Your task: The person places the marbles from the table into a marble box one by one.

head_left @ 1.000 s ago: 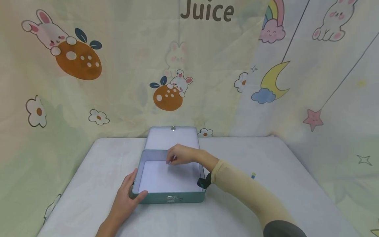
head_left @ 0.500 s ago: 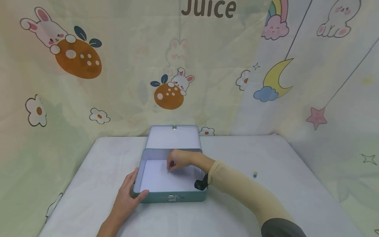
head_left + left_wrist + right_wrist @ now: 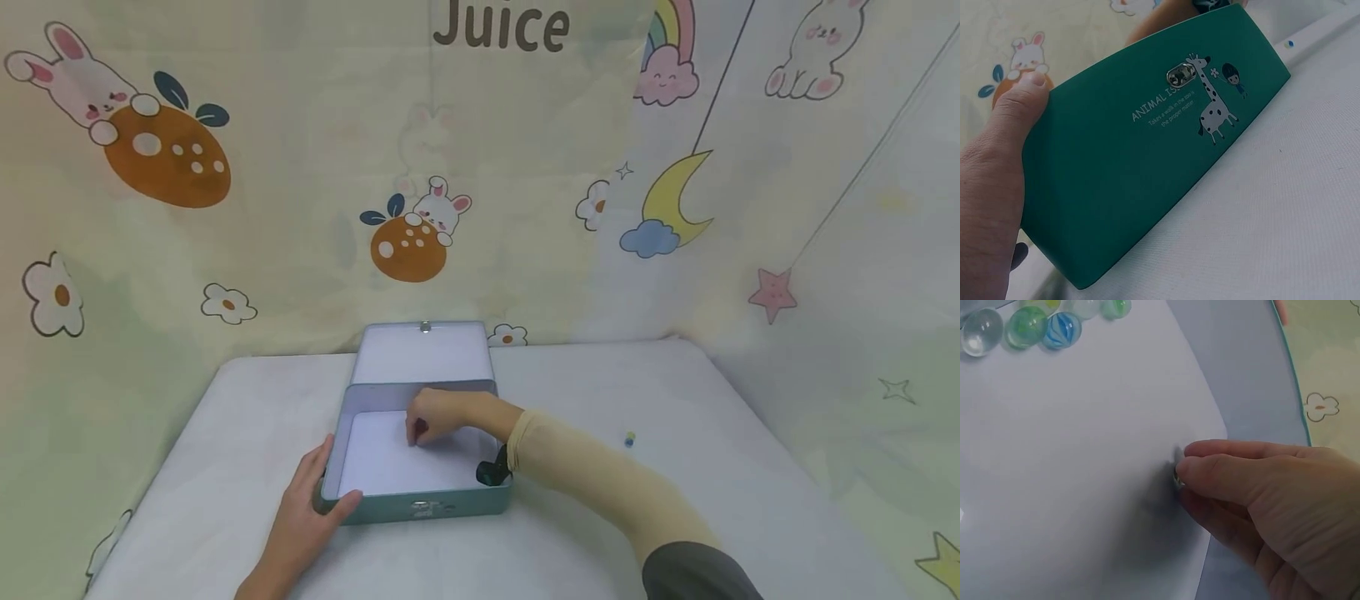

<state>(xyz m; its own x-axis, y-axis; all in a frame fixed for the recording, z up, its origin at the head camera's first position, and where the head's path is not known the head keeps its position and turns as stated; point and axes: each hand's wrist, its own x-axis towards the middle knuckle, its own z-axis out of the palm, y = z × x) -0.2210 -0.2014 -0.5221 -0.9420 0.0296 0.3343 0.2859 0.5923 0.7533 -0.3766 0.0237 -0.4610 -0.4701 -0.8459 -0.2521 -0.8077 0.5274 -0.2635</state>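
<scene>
A green tin box point(image 3: 390, 511) stands on the table, its lid point(image 3: 420, 354) tipped back and its inside white. My left hand point(image 3: 300, 507) grips the front left corner, thumb against the front wall; the left wrist view shows that wall point(image 3: 1110, 156) with a printed giraffe and metal clasp. Inside the box, my right hand point(image 3: 442, 412) is low over the floor. In the right wrist view my right hand point(image 3: 1260, 494) pinches a small shiny marble point(image 3: 1177, 477), mostly covered by fingertips. Several glass marbles point(image 3: 1062, 330) lie along another side of the box.
On the white tablecloth point(image 3: 570, 392), right of the box, lies a small blue and yellow thing point(image 3: 629, 439), too small to make out. A printed cloth backdrop point(image 3: 300, 167) rises behind the table. A dark wrist camera point(image 3: 492, 472) sits over the box's right side.
My right hand has come down and slightly toward the front inside the box. The left hand keeps its grip on the corner. The head view has shifted a little.
</scene>
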